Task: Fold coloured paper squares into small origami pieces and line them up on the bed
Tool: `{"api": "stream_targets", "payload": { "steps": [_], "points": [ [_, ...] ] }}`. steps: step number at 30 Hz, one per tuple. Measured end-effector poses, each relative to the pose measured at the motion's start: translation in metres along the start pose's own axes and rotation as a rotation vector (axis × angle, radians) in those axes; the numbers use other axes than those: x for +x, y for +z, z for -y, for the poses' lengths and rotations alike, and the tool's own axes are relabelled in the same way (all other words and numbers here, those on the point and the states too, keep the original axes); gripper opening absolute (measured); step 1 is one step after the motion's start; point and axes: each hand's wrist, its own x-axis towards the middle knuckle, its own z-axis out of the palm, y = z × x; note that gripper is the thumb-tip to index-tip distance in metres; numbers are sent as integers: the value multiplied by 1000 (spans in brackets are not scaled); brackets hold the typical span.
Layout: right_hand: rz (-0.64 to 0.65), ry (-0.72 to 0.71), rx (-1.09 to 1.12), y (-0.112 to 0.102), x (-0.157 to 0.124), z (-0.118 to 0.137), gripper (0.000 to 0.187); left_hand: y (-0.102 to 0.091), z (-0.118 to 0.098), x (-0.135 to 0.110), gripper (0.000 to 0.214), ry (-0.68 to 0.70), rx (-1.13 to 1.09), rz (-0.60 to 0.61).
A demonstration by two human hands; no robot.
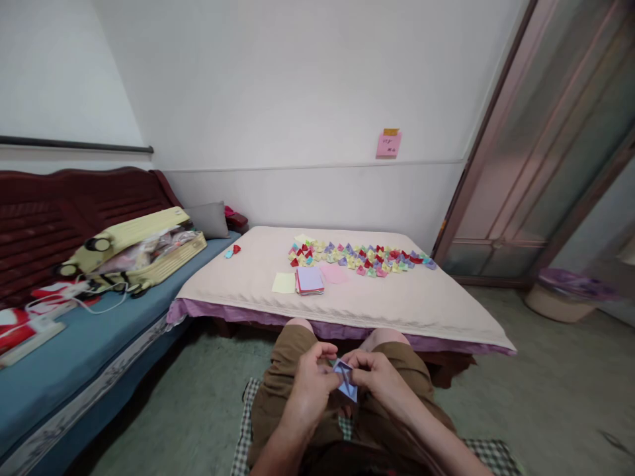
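Between my two hands, above my lap, is a partly folded piece of lilac origami paper [347, 389]. My left hand [316, 378] pinches its left edge between thumb and fingers. On the other side my right hand [373, 371] grips the upper right edge, thumb on top. Beyond my knees, on the cloth-covered table, lies a stack of coloured square paper [310, 280] with a lilac sheet uppermost. A pale yellow sheet [284, 283] sits left of the stack and a pink sheet [335, 273] right of it. Many small folded paper pieces [364, 256] spread behind them in mixed colours.
The table [238, 284] has a cream cover with a purple fringe. Left stands a wooden sofa [59, 198] holding an open yellow suitcase [143, 248] and a grey cushion [208, 219]. A lined bin [563, 301] is at right near the door [501, 218]. A pink note [388, 145] hangs on the wall.
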Motion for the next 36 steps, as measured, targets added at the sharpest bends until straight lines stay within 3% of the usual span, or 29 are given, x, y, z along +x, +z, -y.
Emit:
{"api": "stream_targets", "payload": {
  "steps": [12, 19, 22, 25, 30, 36],
  "points": [
    [-124, -185, -233, -3, 3, -8, 12, 3, 11, 3, 40, 49, -15, -35],
    [-124, -188, -287, -6, 6, -8, 5, 3, 20, 10, 37, 30, -112, -61],
    [-166, -186, -288, -9, 4, -5, 17, 0, 23, 15, 33, 49, -149, -113],
    [-256, -319, -403, -6, -3, -1, 12, -2, 25, 18, 33, 87, -162, -168],
    [-318, -619, -880, 11, -14, -3, 7, -1, 23, 14, 36, 128, -138, -200],
    [-311, -735, -1035, 21, -8, -9, 17, 3, 19, 11, 43, 132, -150, -176]
  ]
}}
